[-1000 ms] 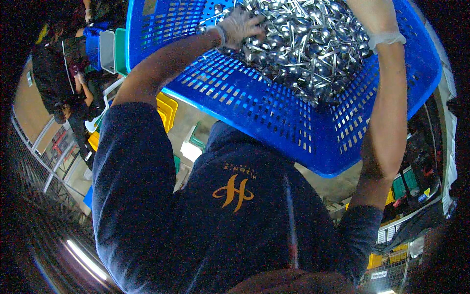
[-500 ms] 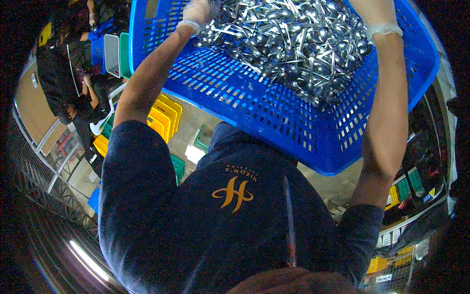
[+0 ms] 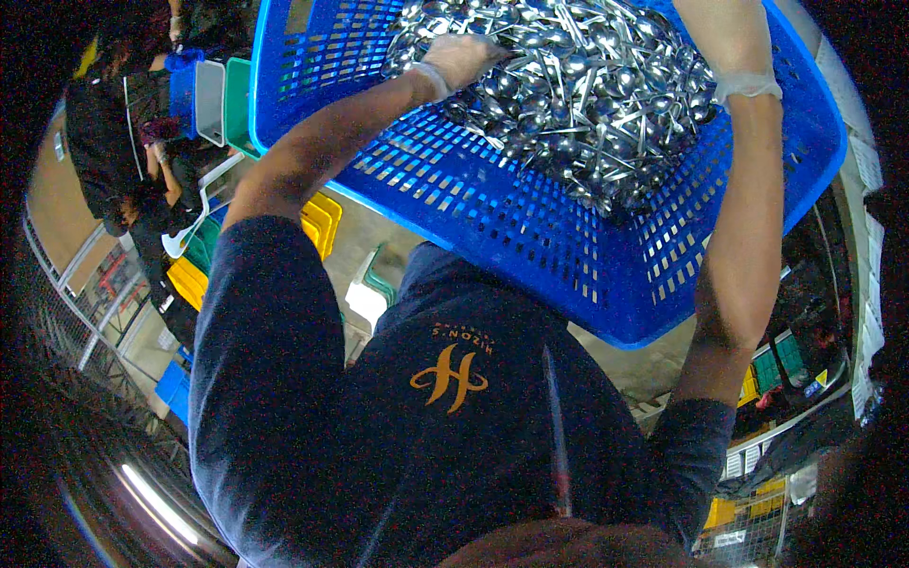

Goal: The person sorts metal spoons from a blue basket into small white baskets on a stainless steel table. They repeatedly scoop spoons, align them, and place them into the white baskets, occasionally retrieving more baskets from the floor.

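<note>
Inside the blue basket (image 3: 625, 312), there they lie, the metal spoons (image 3: 615, 95), one big glinting heap! The left hand (image 3: 462, 61), gloved, is right at the heap's left part, fingertips blurred among the metal, so whether its grip is apart or clamped on a spoon is impossible to tell. Over the basket's right side sits the right hand (image 3: 725, 43), gloved too, fingers cut off from view: no telling that grip either. And progress? Everything loose and jumbled, no ordered stack showing in the basket; plenty looks left, though how much is done stays unclear. The count: one basket, two gloved hands, spoons beyond counting and, left of the basket, one green bin (image 3: 240, 109), one grey bin (image 3: 210, 102), one blue bin (image 3: 184, 102).
</note>
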Motion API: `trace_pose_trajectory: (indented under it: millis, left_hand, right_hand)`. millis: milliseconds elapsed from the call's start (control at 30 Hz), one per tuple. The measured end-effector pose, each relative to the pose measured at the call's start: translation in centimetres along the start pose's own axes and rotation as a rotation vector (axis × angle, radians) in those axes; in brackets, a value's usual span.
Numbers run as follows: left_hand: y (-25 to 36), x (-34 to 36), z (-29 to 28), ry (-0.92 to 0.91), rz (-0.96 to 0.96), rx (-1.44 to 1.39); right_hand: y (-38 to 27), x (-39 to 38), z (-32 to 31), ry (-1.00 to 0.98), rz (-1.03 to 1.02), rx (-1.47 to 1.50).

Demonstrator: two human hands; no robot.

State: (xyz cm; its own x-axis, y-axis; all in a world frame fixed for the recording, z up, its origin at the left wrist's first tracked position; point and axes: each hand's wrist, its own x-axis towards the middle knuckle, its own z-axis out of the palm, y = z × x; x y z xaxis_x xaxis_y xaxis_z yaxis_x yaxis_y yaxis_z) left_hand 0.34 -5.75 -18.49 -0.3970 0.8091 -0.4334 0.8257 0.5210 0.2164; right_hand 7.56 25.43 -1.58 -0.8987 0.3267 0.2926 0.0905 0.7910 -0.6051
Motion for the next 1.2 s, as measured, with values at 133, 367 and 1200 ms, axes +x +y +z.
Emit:
trace_pose_trajectory:
  millis: [133, 367, 1200]
  left_hand:
    - [3.7, 6.3, 0.0, -0.089, 0.080, 0.240]
    - [-0.7, 4.4, 2.1, -0.087, -0.061, 0.109]
    - [4.2, -0.4, -10.1, 0.386, 0.047, -0.781]
  right_hand:
    - [0.8, -0.9, -2.5, 0.030, 0.090, -0.093]
    - [-0.8, -0.1, 0.3, -0.101, 0.065, -0.042]
    - [-2.8, -3.2, 3.2, -0.087, 0.861, 1.440]
